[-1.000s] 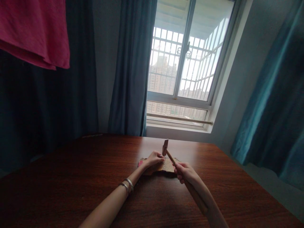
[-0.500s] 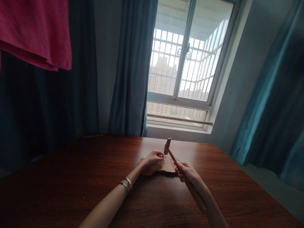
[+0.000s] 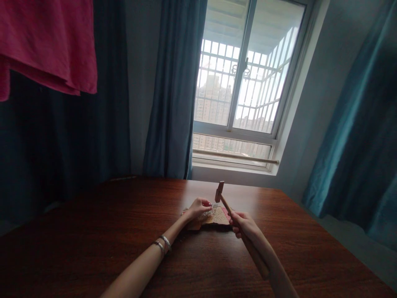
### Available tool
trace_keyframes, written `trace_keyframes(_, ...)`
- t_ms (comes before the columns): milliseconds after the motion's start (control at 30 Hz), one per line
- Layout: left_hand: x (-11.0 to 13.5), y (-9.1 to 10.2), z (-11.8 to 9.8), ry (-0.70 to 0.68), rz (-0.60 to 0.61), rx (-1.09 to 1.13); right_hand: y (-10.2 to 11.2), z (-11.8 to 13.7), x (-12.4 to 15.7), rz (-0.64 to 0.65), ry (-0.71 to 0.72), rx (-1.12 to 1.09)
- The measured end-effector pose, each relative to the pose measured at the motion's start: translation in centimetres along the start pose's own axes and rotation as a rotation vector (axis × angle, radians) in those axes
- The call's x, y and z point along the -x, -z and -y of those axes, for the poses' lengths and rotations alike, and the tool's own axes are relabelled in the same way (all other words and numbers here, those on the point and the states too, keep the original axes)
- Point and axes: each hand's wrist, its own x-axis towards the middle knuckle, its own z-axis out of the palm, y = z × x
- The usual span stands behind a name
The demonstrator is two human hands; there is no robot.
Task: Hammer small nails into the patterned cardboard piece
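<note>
My right hand (image 3: 243,224) is closed round the long wooden handle of a small hammer (image 3: 219,191), whose head hangs a little above the work. My left hand (image 3: 198,207) pinches a thin pronged metal tool (image 3: 214,208) upright on a flat tan piece dotted with small holes (image 3: 218,216). That piece lies on a pink-edged pad (image 3: 227,214) on the dark wooden table (image 3: 93,240). Two bracelets circle my left wrist.
A barred window (image 3: 238,91) stands behind the table, between blue curtains (image 3: 169,95). A red cloth (image 3: 46,41) hangs at the upper left. The table's right edge runs diagonally past my right arm.
The hammer head has shifted slightly right and stays raised over the pronged tool. My left fingers have settled lower on the tool. The view has drifted a little.
</note>
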Motion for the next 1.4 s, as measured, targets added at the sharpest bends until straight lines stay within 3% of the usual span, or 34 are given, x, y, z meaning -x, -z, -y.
trace_keyframes(367, -0.5, -0.8, 0.3, -0.002, -0.054, -0.063, 0.0, -0.2, -0.1, 0.030, 0.003, 0.014)
trace_keyframes(1100, 0.0, -0.7, -0.5, 0.021, 0.024, -0.095, -1.0, -1.0, -0.5, 0.031, 0.023, 0.073)
trace_keyframes(1400, -0.2, -0.7, 0.2, 0.020, 0.041, -0.087, -1.1, -1.6, -0.8, 0.029, 0.021, 0.082)
